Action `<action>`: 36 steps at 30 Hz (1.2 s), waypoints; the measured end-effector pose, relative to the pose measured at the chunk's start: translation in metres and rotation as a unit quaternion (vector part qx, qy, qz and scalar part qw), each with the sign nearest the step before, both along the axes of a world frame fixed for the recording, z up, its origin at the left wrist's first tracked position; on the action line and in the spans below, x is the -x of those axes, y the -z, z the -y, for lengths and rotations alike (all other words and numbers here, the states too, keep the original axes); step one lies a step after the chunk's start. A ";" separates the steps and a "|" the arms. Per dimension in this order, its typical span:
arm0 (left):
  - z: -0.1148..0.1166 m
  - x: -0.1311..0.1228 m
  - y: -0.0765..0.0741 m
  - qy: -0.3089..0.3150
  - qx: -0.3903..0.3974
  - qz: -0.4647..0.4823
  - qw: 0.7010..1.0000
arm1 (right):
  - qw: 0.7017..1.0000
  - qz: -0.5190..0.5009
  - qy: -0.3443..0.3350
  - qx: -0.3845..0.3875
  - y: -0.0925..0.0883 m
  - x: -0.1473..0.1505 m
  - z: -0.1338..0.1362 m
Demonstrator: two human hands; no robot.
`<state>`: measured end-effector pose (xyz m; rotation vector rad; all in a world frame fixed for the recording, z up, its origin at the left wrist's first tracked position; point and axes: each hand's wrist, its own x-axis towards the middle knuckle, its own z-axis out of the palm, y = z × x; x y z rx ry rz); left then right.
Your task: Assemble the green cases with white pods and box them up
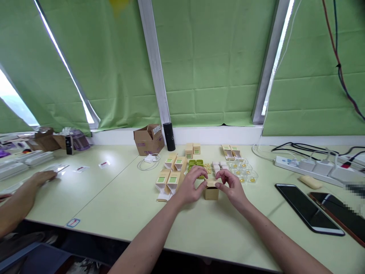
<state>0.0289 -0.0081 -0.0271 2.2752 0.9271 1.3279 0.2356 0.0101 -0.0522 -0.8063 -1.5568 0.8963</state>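
A small brown cardboard box (211, 194) stands upright on the table in front of me. My left hand (193, 185) pinches the left side of its top flap, thumb and fingers closed. From the other side, my right hand (233, 187) grips the flap's right end between thumb and fingertips. Just left are several open boxes (173, 179) with green labels and raised flaps. Beyond my hands lie green square containers (195, 163), small yellow pieces (208, 167), white pieces (219, 166) and clear cups (244, 170) with yellow contents. The inside of the held box is hidden.
Two closed boxes (189, 151) and a pair of open boxes (231, 152) stand farther back. A carton (149, 139), black cylinder (169, 137) and white cable (148, 161) are behind left. Phones (309, 209) and a power strip (308, 170) lie right. Another person's hand (42, 177) is far left.
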 end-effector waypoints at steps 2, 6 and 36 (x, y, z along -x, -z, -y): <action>0.001 0.002 0.000 -0.006 -0.030 -0.027 0.999 | 1.000 0.015 0.014 -0.015 -0.001 0.000 0.001; 0.001 0.002 0.001 -0.008 -0.058 -0.058 0.997 | 0.999 0.036 0.026 -0.027 -0.002 -0.001 0.002; 0.001 0.000 0.006 -0.027 -0.122 -0.087 0.988 | 0.998 0.056 0.001 -0.009 -0.001 0.000 0.001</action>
